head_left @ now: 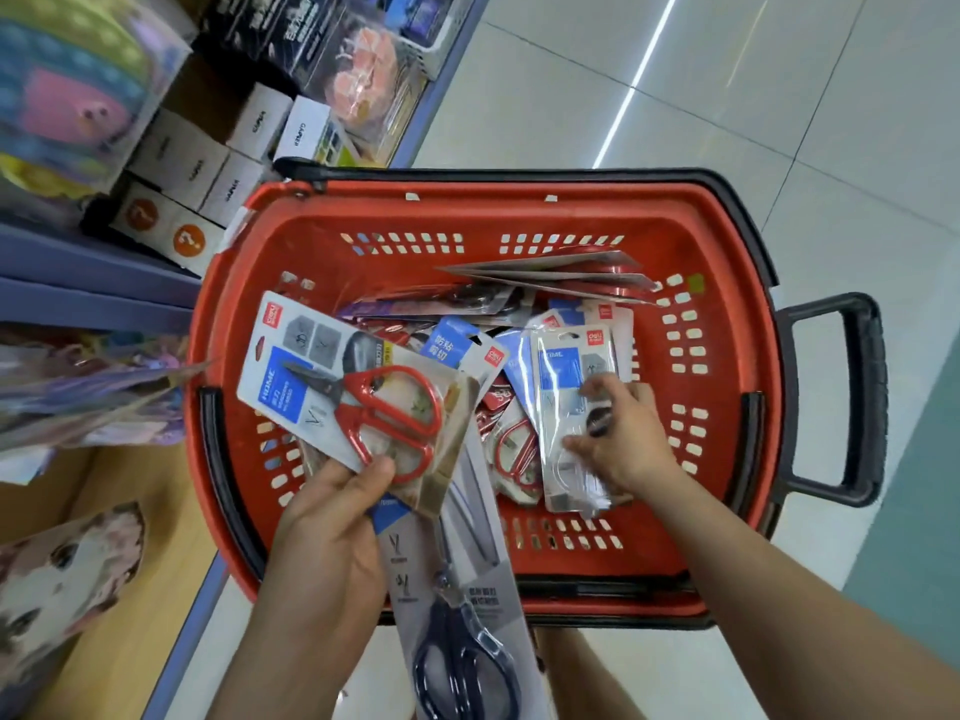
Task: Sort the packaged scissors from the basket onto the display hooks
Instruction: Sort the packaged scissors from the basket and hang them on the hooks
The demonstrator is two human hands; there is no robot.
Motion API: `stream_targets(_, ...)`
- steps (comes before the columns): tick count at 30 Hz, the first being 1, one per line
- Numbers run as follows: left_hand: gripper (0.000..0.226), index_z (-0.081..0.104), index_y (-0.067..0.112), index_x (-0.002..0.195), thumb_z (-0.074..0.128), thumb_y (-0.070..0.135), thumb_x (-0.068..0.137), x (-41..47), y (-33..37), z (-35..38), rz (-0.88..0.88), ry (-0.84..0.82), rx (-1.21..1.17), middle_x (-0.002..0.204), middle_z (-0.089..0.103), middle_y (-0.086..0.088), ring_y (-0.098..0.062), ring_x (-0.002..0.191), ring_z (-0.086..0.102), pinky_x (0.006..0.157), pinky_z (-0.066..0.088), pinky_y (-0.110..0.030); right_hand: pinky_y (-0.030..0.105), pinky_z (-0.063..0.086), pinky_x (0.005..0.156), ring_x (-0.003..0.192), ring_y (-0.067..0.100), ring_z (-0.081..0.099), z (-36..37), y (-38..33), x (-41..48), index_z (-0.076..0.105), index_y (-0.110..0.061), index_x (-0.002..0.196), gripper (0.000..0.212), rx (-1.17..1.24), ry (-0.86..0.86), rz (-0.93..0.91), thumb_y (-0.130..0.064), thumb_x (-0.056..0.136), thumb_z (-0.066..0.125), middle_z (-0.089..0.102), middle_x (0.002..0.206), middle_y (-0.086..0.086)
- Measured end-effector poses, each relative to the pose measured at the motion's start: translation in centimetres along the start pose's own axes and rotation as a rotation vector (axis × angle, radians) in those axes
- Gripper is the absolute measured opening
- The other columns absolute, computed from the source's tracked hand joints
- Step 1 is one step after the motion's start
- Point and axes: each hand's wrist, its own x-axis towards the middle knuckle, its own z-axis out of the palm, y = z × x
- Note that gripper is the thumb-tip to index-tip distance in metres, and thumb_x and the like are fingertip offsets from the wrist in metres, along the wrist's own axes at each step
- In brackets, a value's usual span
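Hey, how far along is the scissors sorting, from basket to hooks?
Early. Done: nothing visibly hung, and no display hooks are in view. In hand: the left hand holds a red-handled scissors pack over a long dark-handled pack; the right hand grips a small blue-carded pack inside the red basket. Left: a pile of packs lies in the basket, and all of these need hanging.
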Motion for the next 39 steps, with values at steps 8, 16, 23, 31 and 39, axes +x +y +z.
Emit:
stream_targets(8,0.022,0.067,0.004,0.099,0.056,0.010,0.080,-0.7,0.6,-2.4,0.001,0.074,0.003,0.108,0.072,-0.017,-0.026,0.094,0.069,0.098,0.047,-0.049,0.045,0.058,0.082,0.092,0.025,0.066,-3.4,-1.0,-3.2,0.054,-0.036,0.115,0.059,0.234,-0.009,-0.090,0.001,0.077,0.080,0.062,0.110,-0.003)
stream_targets(16,0.024,0.069,0.002,0.101,0.057,0.008,0.080,-1.1,0.6,-2.0,-0.032,-0.026,-0.025,0.107,0.072,-0.017,-0.029,0.099,0.068,0.094,0.049,-0.047,0.041,0.055,0.070,0.079,0.023,0.060,-7.0,-4.4,-7.9,0.065,-0.028,0.109,0.038,0.663,-0.191,-0.158,-0.004,0.082,0.075,0.063,0.116,0.006)
stream_targets(23,0.033,0.067,-0.001,0.110,0.067,0.004,0.078,0.4,-0.1,0.1,-0.120,-0.349,0.090,0.109,0.071,-0.023,-0.030,0.098,0.071,0.078,0.059,-0.034,0.047,0.059,0.086,0.124,0.034,0.057,-3.5,-7.3,-9.0,0.059,-0.033,0.116,0.050,0.837,-0.403,-0.260,0.005,0.085,0.066,0.051,0.141,0.001)
stream_targets(31,0.017,0.076,0.012,0.083,0.063,0.008,0.073,0.4,0.2,-3.5,0.205,-0.050,0.252,0.091,0.076,-0.014,-0.024,0.084,0.074,0.069,0.059,-0.027,0.039,0.053,0.055,0.059,0.031,0.052,-2.7,-5.5,-8.0,0.062,-0.033,0.113,0.040,0.789,0.063,-0.072,0.001,0.092,0.062,0.066,0.105,0.011)
stream_targets(39,0.033,0.074,0.012,0.097,0.082,0.014,0.065,-2.6,0.9,-2.8,0.191,-0.110,0.190,0.101,0.075,-0.014,-0.030,0.100,0.071,0.075,0.058,-0.032,0.039,0.048,0.102,0.121,0.010,0.060,-3.0,-2.5,-10.2,0.047,-0.056,0.133,0.060,0.514,0.012,0.030,-0.071,0.077,0.063,0.062,0.134,-0.006)
